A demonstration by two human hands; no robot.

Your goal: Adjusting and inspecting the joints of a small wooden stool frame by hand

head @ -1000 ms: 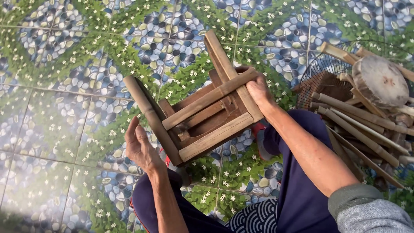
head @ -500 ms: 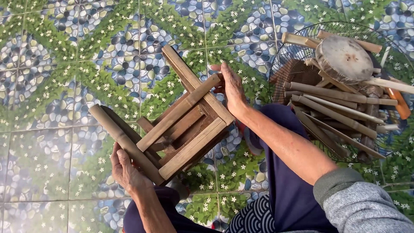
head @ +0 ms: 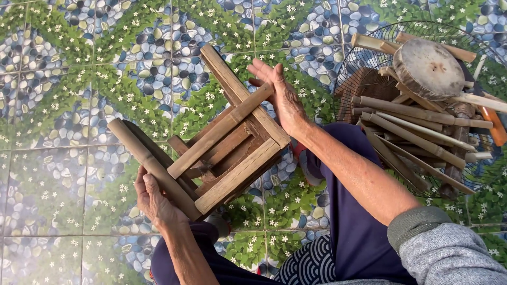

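Observation:
A small bamboo stool frame lies tilted over my knees, its legs pointing up and away. My left hand grips the lower end of one thick bamboo leg at the frame's left. My right hand is flat and open, fingers stretched, its palm against the upper right corner of the frame where a crossbar meets a leg. My dark blue trousers show below the frame.
A round wire basket at the right holds several bamboo sticks and a round wooden disc. An orange tool handle lies at its right edge. The floor is tiled with a pebble-and-leaf pattern.
My left hand went from open beside the frame to gripping its thick leg. My right hand let go of the crossbar and now rests open against the corner.

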